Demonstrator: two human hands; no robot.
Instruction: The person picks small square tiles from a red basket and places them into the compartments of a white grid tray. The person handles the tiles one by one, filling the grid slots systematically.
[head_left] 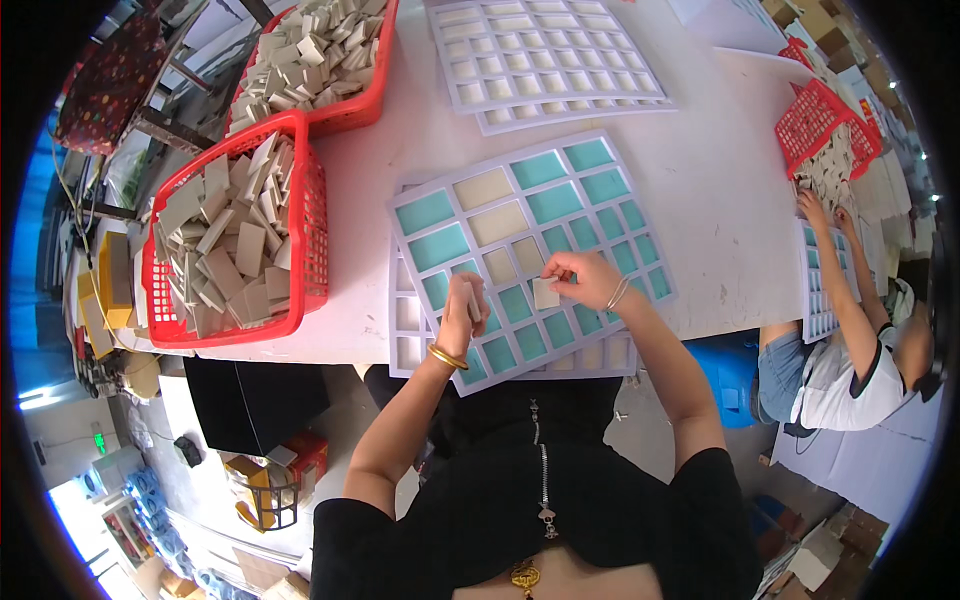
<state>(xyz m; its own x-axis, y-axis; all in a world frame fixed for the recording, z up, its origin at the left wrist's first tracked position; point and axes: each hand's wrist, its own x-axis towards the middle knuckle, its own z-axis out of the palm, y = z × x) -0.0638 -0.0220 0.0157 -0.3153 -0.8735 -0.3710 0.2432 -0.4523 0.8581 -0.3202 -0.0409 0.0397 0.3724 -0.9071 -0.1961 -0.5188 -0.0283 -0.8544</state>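
My right hand (588, 280) pinches a small cream square tile (546, 292) between thumb and fingers, just over a pale lavender tray (642, 228). The tray is tilted across the table's near edge and divided into rectangular compartments with teal bottoms. Cream tiles (482, 188) fill several of its upper and middle compartments. Over the tray's left side, my left hand (464, 312) is closed around small pale tiles (474, 299), mostly hidden by the fingers. Under this tray lies another lavender tray (406, 352), partly covered, with pale compartments.
A red basket (316, 230) heaped with loose tiles (226, 240) stands at the left, with a second red basket (375, 98) behind it. Stacked trays (480, 103) lie at the far side. To the right, a co-worker (850, 350) handles another tray near a red basket (815, 125).
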